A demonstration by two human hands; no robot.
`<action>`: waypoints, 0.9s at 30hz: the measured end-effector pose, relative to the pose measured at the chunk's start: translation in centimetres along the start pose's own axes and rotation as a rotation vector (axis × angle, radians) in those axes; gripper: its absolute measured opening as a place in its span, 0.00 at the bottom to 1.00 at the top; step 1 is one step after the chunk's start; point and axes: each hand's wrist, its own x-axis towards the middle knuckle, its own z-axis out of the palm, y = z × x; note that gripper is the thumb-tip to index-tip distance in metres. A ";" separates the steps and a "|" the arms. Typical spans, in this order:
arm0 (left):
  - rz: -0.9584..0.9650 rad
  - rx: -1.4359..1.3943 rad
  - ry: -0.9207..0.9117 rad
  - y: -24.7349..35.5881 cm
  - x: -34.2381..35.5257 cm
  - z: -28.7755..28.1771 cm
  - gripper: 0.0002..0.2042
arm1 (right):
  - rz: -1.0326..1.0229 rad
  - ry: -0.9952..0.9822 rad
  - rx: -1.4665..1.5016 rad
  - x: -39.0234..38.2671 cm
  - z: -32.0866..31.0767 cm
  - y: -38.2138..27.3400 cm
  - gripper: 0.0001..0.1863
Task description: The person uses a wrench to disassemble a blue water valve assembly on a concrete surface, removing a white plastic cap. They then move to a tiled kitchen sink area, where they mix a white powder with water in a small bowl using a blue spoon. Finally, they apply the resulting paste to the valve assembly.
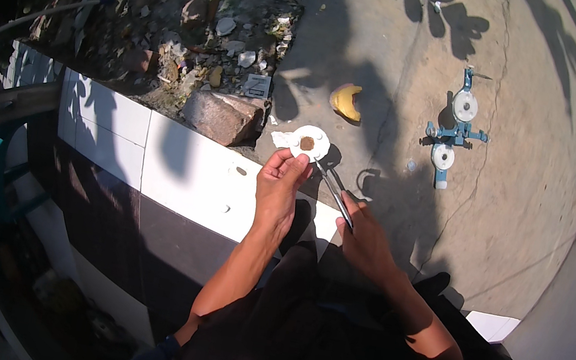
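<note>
My left hand (278, 190) is closed, thumb and fingers pinching the lower rim of a white round disc (320, 139) with a brown centre. Small raised spots show around that centre. From the right, my right hand (367, 240) grips a slim silver metal tool (337, 198) with what look like two long arms. Its tip meets or nearly meets the disc's lower right edge; whether it touches I cannot tell. A white scrap (281, 138) shows just left of the disc, and I cannot see whether it is attached.
On the concrete (523, 198) at right lies a blue plastic frame (458, 134) with two white round parts. A yellow curved piece (346, 102) lies beyond my hands. A rough stone (222, 117) borders the rubble (173, 44) at far left. A white tiled ledge (185, 176) runs left of my hands.
</note>
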 end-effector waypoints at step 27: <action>0.164 0.592 -0.476 4.8 6.0 -1.1 0.25 | -0.017 0.071 -0.147 5.0 1.2 1.4 0.15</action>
